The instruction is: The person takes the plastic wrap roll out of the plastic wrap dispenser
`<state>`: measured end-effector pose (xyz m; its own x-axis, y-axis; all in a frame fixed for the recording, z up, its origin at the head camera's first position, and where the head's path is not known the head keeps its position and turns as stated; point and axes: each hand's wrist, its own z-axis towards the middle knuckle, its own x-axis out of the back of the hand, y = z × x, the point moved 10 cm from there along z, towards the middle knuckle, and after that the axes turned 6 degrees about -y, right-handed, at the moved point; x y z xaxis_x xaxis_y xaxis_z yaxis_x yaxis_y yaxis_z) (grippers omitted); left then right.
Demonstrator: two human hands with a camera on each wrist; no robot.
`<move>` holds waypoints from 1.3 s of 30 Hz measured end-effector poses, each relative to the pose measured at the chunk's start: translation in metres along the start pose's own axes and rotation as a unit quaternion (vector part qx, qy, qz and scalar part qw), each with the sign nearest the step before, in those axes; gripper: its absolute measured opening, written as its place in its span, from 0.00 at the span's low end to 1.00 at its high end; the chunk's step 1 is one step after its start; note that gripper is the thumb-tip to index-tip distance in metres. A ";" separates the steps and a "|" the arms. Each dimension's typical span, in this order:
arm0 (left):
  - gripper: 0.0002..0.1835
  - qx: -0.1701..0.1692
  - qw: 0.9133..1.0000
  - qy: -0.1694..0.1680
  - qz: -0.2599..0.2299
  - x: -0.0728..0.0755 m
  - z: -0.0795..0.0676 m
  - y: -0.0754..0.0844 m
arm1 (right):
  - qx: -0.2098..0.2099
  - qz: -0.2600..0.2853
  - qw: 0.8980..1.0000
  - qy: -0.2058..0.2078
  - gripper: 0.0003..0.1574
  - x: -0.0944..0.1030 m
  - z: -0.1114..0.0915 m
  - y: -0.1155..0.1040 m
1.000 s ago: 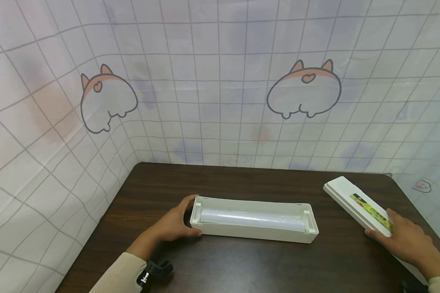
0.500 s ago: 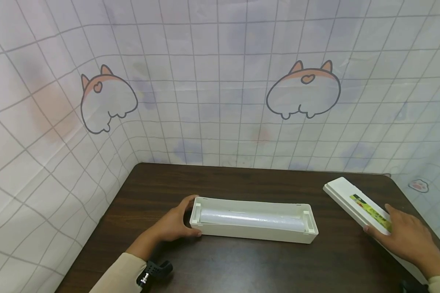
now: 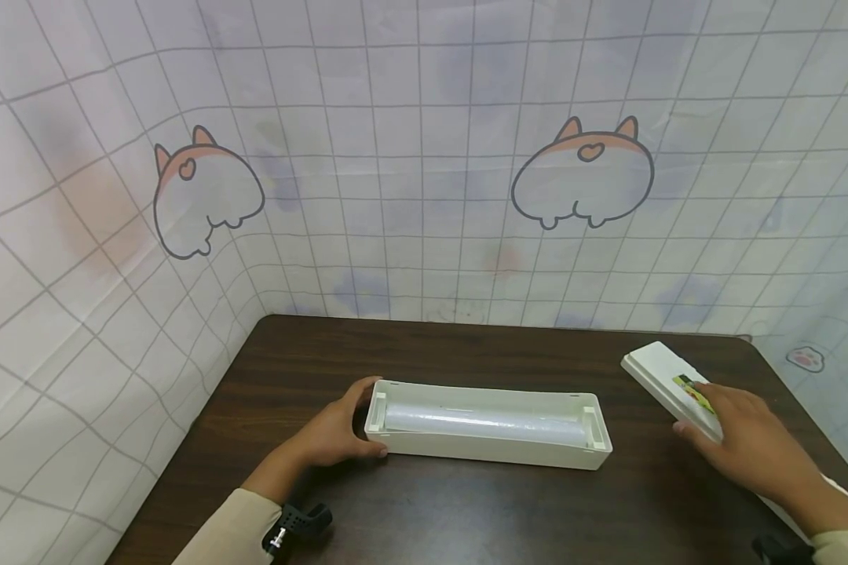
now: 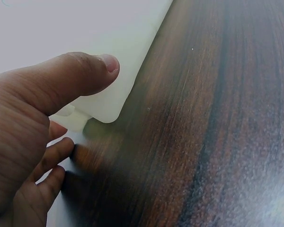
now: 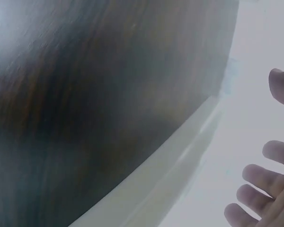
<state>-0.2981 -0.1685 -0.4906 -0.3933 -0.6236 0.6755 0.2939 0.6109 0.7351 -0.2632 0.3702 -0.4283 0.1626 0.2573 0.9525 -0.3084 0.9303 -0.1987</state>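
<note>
A long white plastic-wrap box lies lidless on the table, with a roll of clear plastic wrap inside it. My left hand holds the box's left end, thumb on the front wall and fingers around toward the back. In the left wrist view the thumb lies against the box wall. At the right, the white lid with a yellow-green label lies slantwise. Over its middle is my right hand, hiding part of the label. In the right wrist view its fingers are spread beside the overexposed lid.
The dark wood table ends at a back edge against a white gridded cloth printed with animal shapes. A black strap circles my left wrist.
My right hand has shifted up and left along the lid, covering more of the label. The lid, the box and my left hand stay about where they were.
</note>
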 end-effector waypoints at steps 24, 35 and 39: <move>0.62 0.004 1.000 0.007 0.008 0.000 0.001 0.000 | 0.078 0.039 0.996 0.001 0.46 0.009 0.006 -0.071; 0.62 0.010 1.000 0.006 0.006 0.001 0.001 -0.001 | 0.108 0.030 0.994 -0.004 0.44 0.002 0.010 -0.094; 0.62 0.005 1.000 0.002 0.002 0.000 0.001 0.001 | 0.113 0.034 0.993 -0.006 0.42 -0.002 0.009 -0.097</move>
<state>-0.2985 -0.1679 -0.4901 -0.3881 -0.6236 0.6786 0.2867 0.6181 0.7320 -0.2424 0.2769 -0.4086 0.1225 0.3135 0.9416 -0.5207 0.8281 -0.2080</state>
